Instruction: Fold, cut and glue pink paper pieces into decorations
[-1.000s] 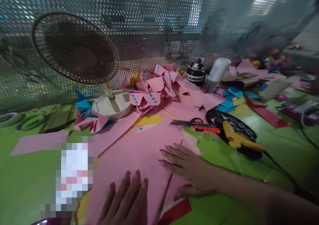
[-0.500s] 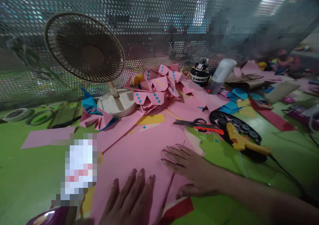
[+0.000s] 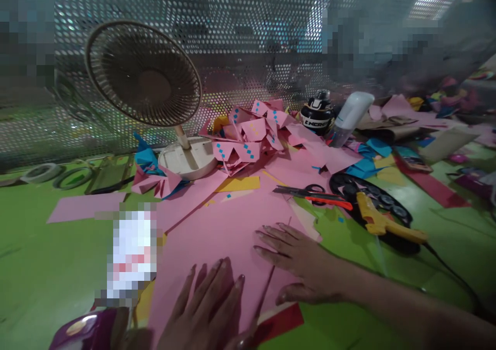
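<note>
Large pink paper sheets (image 3: 209, 231) lie on the green table, and both of my hands rest on them. My left hand (image 3: 211, 303) is at the bottom middle, fingers stretched forward over the pink paper. To its right my right hand (image 3: 294, 259) lies palm down with its fingers spread, near the paper's right side. A thin dark slit or edge runs through the pink paper between the two hands. Under the paper's lower right part a red paper strip (image 3: 282, 325) sticks out. Beyond my right hand lie a red-and-black utility knife (image 3: 310, 197) and scissors (image 3: 316, 192).
A yellow glue gun (image 3: 387, 226) rests on a black round tray (image 3: 406, 213) at right, its cord trailing. Folded pink paper pieces (image 3: 248, 133) are heaped behind. A fan (image 3: 151, 84), a black jar (image 3: 318, 115), a white-capped bottle (image 3: 354, 112) and tape rolls (image 3: 41, 173) stand farther back.
The whole view has shifted slightly, with things appearing a little farther right. My left hand has its thumb showing now; my right hand stays spread on the pink paper.
</note>
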`<control>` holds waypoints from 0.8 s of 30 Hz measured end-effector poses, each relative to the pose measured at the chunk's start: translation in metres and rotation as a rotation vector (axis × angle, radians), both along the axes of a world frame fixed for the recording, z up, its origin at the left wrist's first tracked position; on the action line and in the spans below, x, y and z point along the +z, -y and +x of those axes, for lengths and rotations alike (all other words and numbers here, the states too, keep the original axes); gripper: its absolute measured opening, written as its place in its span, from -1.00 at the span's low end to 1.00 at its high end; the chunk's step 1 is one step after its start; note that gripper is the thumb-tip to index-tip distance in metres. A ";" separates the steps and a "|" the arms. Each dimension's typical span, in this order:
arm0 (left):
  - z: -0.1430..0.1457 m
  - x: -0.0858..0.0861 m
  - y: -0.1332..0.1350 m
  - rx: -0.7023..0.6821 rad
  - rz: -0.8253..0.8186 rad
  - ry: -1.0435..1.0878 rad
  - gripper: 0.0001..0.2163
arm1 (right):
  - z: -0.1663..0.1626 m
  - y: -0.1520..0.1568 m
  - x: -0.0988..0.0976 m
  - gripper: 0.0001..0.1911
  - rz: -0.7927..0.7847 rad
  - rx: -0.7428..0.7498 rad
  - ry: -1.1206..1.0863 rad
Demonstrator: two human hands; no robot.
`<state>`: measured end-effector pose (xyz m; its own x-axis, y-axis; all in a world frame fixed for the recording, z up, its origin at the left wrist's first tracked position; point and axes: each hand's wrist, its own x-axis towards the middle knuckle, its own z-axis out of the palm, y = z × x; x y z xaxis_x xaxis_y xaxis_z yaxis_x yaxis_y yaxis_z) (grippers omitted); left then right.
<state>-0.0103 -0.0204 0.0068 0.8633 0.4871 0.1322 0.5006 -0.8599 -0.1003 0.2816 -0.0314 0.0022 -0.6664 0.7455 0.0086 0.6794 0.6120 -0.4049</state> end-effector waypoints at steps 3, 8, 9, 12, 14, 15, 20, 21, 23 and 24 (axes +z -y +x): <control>0.004 0.001 -0.002 -0.082 -0.055 0.058 -0.44 | -0.001 0.000 0.000 -0.15 -0.004 0.006 0.027; 0.013 0.015 0.004 -0.049 -0.179 0.046 -0.41 | -0.002 0.002 -0.002 -0.17 0.036 0.006 0.026; 0.015 0.018 0.006 -0.044 -0.202 0.024 -0.42 | -0.002 0.003 -0.003 -0.17 0.046 0.004 0.025; 0.018 0.021 0.011 -0.056 -0.203 0.033 -0.40 | -0.001 0.004 -0.003 -0.18 0.062 -0.002 0.038; 0.017 0.017 0.014 -0.065 -0.213 0.021 -0.39 | -0.001 0.005 -0.004 -0.19 0.063 -0.005 0.060; 0.016 0.015 0.014 -0.070 -0.224 0.012 -0.39 | -0.001 0.005 -0.005 -0.19 0.063 -0.002 0.068; 0.013 0.009 0.017 -0.073 -0.258 0.004 -0.33 | -0.001 0.005 -0.007 -0.19 0.074 0.009 0.086; 0.014 0.009 0.018 -0.070 -0.258 0.003 -0.33 | -0.001 0.005 -0.007 -0.19 0.073 0.008 0.092; 0.014 0.010 0.019 -0.063 -0.252 0.005 -0.32 | -0.002 0.006 -0.006 -0.20 0.068 0.004 0.099; 0.015 0.011 0.020 -0.062 -0.249 0.007 -0.33 | -0.002 0.006 -0.005 -0.20 0.064 0.004 0.100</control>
<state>0.0045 -0.0400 0.0178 0.8920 0.4516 0.0205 0.4461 -0.8866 0.1220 0.2794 -0.0373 -0.0027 -0.6692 0.7430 -0.0101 0.7120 0.6372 -0.2950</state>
